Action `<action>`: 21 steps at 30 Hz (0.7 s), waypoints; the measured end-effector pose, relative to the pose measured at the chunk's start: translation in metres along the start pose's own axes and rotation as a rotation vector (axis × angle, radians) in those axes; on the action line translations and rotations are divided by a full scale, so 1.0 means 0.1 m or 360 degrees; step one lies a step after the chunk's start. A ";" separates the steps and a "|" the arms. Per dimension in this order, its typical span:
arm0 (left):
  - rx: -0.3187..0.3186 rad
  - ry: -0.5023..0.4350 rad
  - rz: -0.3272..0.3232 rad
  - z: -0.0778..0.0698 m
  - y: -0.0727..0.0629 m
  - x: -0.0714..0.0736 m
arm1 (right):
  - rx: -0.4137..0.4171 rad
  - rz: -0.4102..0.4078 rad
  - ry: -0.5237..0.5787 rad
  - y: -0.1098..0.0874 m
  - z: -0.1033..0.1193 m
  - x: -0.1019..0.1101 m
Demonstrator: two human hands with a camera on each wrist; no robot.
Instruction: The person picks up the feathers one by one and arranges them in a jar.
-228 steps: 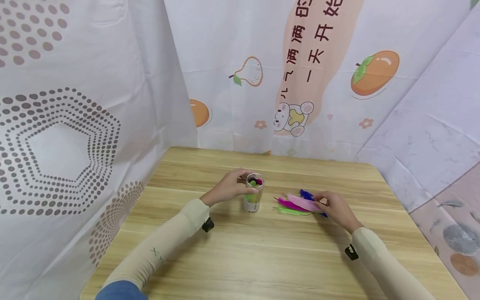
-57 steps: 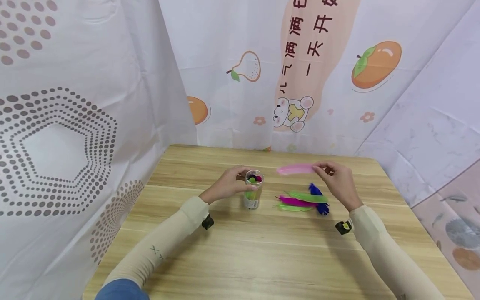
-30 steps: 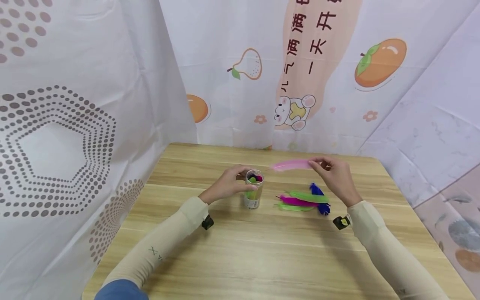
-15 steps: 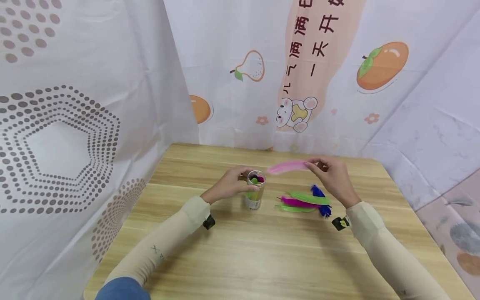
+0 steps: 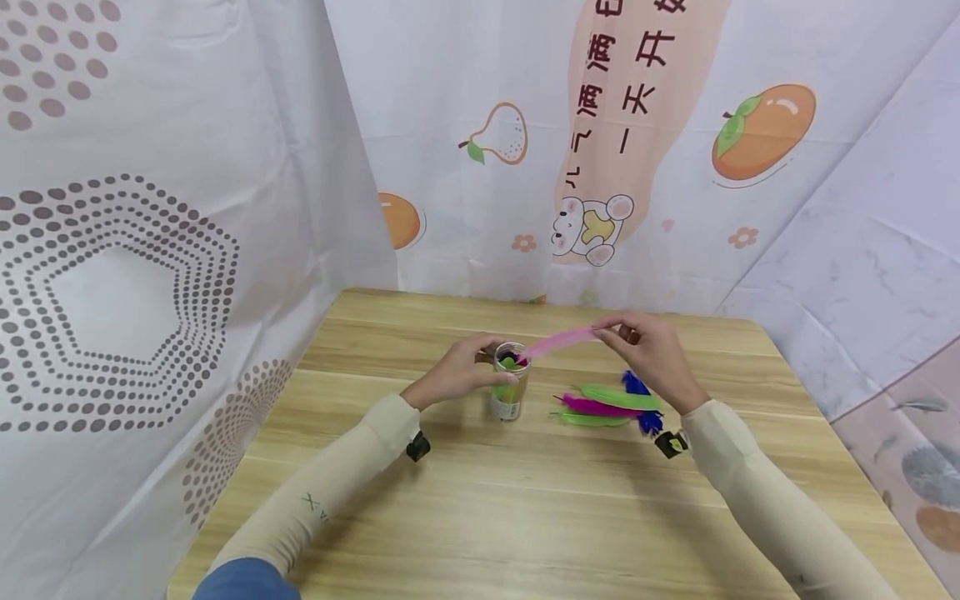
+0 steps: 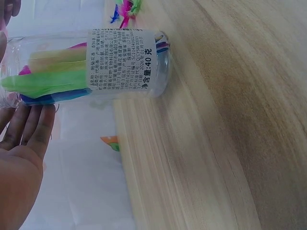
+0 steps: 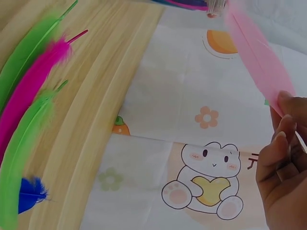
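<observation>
Around the clear, upright jar point(image 5: 512, 393) the left hand point(image 5: 456, 372) curls, seemingly to steady it, while to its right the right hand point(image 5: 649, 353) pinches a soft pink feather point(image 5: 561, 340) by one end, leaving the other free at the jar's mouth, and slim, fluffy loose feathers point(image 5: 603, 407) overlap right of it.

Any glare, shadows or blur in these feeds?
Head: pale sheen on the table, soft shadow beside the right sleeve; left wrist: highlights on the clear jar, large print on its label readable; right wrist: the pink feather looks washed out, its edges soft.
</observation>
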State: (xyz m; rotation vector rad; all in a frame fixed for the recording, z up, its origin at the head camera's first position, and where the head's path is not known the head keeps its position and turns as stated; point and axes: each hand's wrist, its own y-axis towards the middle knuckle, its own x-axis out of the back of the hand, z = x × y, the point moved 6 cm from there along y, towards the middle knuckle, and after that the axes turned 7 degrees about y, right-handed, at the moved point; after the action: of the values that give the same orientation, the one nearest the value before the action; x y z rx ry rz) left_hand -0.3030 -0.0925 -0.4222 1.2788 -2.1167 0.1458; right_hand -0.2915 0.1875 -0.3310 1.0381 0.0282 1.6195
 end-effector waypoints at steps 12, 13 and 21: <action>-0.0013 -0.0017 -0.0004 -0.03 0.00 0.01 | 0.0068 0.0111 0.0010 0.12 0.18 -0.10; -0.0012 -0.0020 -0.0005 -0.03 0.00 0.01 | 0.0073 0.0122 0.0013 0.13 0.20 -0.12; -0.0009 -0.0008 -0.0002 -0.02 0.01 0.00 | 0.0113 0.0194 -0.0010 0.16 0.27 -0.24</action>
State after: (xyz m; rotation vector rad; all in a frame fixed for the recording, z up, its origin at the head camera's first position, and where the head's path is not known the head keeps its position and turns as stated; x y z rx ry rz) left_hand -0.3023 -0.0911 -0.4205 1.2785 -2.1190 0.1356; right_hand -0.2881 0.1493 -0.3202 1.1177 0.0185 1.7363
